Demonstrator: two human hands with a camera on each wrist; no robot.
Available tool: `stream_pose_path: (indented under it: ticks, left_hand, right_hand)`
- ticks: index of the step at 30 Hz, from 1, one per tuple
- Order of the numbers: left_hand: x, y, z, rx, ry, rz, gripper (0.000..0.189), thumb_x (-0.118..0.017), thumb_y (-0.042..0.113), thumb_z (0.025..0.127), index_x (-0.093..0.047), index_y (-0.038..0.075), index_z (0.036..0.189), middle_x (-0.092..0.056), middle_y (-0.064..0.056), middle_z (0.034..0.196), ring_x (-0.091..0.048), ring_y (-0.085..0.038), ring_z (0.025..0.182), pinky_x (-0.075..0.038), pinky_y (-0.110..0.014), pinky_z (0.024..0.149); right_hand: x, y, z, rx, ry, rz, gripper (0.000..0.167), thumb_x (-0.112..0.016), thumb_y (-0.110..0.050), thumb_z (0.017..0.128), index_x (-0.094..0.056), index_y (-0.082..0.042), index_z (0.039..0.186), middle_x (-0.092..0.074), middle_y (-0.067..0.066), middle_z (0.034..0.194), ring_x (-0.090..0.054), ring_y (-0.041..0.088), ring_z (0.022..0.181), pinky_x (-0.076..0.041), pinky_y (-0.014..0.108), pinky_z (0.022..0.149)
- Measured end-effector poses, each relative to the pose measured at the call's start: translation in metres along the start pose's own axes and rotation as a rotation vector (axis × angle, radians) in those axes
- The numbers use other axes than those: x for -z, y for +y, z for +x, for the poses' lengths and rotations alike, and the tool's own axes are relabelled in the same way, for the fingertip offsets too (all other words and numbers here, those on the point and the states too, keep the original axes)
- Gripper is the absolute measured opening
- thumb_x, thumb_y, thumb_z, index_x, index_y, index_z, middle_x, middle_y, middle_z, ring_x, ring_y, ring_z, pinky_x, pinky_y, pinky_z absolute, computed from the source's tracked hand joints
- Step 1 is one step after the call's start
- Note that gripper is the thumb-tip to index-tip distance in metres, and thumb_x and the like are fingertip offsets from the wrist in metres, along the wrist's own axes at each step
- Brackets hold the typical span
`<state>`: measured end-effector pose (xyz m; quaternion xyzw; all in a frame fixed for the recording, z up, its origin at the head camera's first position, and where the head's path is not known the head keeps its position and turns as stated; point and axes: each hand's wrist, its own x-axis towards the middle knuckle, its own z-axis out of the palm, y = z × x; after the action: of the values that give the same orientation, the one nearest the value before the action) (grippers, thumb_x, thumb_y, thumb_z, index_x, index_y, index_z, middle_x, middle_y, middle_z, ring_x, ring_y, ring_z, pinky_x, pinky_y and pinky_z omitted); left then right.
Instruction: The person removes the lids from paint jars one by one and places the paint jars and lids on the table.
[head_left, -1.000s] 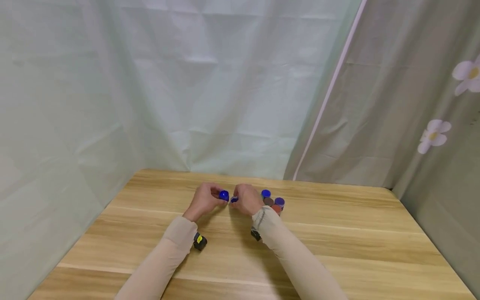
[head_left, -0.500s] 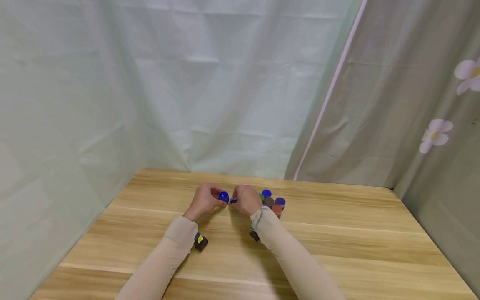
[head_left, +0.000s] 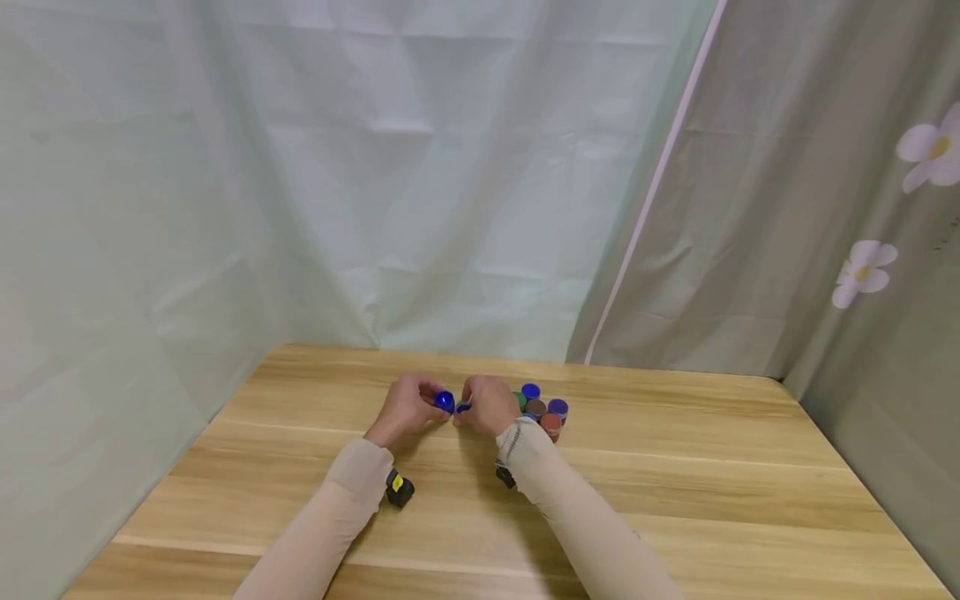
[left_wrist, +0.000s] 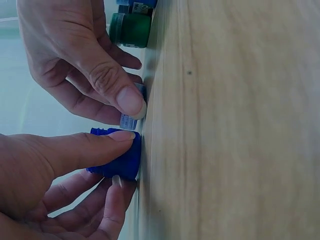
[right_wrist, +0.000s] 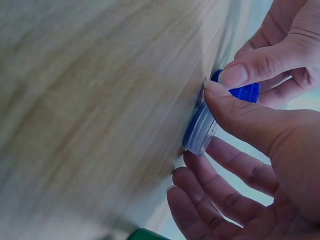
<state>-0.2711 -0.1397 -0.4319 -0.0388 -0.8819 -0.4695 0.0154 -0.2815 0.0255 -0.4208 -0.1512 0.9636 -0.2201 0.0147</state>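
Note:
My left hand (head_left: 406, 408) holds a small blue paint jar (left_wrist: 119, 161) upright on the table, its thumb on one side and fingers on the other. In the head view the jar's top is uncovered, with glossy blue inside. Just to the right, my right hand (head_left: 489, 405) pinches a clear ridged lid (right_wrist: 201, 130) with blue on its face. This lid stands on edge at the table surface, close beside the jar. From the right wrist view, the right thumb overlaps part of the lid, and its tip lies near the left thumb.
Right of my right hand stand several closed paint jars in a cluster: green (left_wrist: 131, 30), blue (head_left: 531, 391), brown (head_left: 536, 408), purple (head_left: 558, 407) and red-orange (head_left: 551, 424). The wooden table (head_left: 712, 467) ends at pale curtains (head_left: 450, 208) behind.
My right hand has shifted slightly left with the lid, closer to the jar, and the green jar now shows beside it. My left hand keeps its hold on the jar.

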Motion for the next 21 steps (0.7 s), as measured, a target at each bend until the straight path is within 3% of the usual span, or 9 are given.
stream_pose_path:
  ticks: [21]
  left_hand:
    - [0.0024,-0.0023,0.0034,0.024,-0.031,0.027,0.034,-0.086,-0.005,0.075,-0.072,-0.003,0.106,-0.075,-0.017,0.1,-0.073,-0.026,0.093,-0.06,-0.039,0.086]
  right_hand:
    - [0.0019,-0.0027,-0.0007,-0.005,-0.008,-0.005,0.035,-0.09,-0.028,0.079,-0.072,-0.009,0.102,-0.073,0.004,0.098,-0.063,0.016,0.081,-0.054,0.031,0.066]
